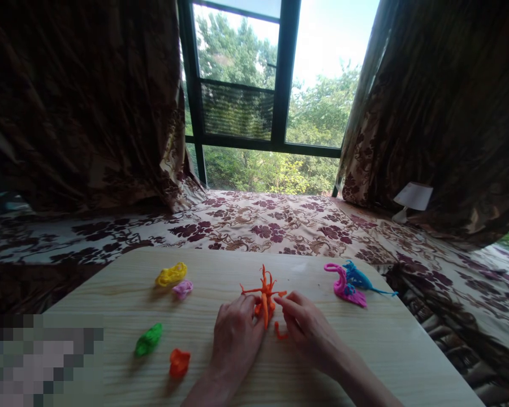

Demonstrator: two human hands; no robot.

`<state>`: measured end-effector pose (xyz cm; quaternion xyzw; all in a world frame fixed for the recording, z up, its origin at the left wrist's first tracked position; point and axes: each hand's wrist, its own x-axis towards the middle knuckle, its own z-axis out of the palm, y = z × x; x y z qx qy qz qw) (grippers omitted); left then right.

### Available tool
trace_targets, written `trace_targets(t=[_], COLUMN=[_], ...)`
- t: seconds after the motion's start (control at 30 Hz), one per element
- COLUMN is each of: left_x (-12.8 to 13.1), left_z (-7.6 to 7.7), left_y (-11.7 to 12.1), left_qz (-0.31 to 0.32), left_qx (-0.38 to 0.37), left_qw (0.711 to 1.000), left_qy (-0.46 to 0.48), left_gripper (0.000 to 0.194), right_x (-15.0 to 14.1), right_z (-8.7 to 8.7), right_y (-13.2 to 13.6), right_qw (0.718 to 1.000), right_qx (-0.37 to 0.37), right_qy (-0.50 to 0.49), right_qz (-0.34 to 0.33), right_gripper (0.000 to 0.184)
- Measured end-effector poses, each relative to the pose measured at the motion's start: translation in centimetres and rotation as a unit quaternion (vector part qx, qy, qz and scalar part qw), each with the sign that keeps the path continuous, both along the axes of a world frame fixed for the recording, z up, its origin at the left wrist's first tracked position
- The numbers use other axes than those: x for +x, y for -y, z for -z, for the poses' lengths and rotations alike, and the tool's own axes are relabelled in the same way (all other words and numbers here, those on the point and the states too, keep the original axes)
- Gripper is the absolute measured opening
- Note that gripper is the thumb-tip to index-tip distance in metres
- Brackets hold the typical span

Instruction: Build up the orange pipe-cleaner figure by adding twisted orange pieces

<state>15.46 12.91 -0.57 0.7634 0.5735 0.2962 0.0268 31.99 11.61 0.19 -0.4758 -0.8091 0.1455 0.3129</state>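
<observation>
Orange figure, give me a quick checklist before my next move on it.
1. Left hand on the orange figure: ok, fingers against its side.
2. Right hand touching the figure: cannot tell, fingertips are very close.
3. No loose bits beside it: not ok, a curved orange piece lies there.
4. Orange lump in view: ok, left of the left hand.
5. Pink figure and blue figure away from both hands: ok.
</observation>
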Motion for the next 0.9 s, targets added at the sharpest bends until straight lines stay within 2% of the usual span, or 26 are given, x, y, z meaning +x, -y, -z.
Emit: trace_targets(t=[0.2, 0.4, 0.57, 0.73, 0.9], left_x=[-0.6, -0.7, -0.7, -1.0, -1.2], left_z=[0.0, 0.1, -0.4, -1.0, -1.4], left_y=[-0.5, -0.4, -0.1, 0.4, 0.8], left_qz=[-0.047, -0.051, -0.047, -0.047, -0.034], left_qx=[0.02, 0.009, -0.003, -0.023, -0.05], left_qw=[0.998, 0.998, 0.999, 0.998, 0.998], left_qy=[-0.034, -0.023, -0.025, -0.025, -0.016], left_gripper=[0.024, 0.024, 0.022, 0.025, 0.025], right_x=[0.9, 1.4, 1.5, 1.1, -0.1], right_z=[0.6, 0.5, 0.2, -1.0, -2.8], right_y=[-0.2, -0.2, -0.3, -0.5, -1.0], right_qw=[0.999, 0.998, 0.993, 0.984, 0.988], right_qx=[-0.008, -0.009, 0.007, 0.03, 0.042], right_qy=[-0.022, -0.038, -0.087, -0.141, -0.128], right_qz=[0.039, 0.056, 0.075, 0.103, 0.079], right_gripper=[0.03, 0.024, 0.021, 0.016, 0.024])
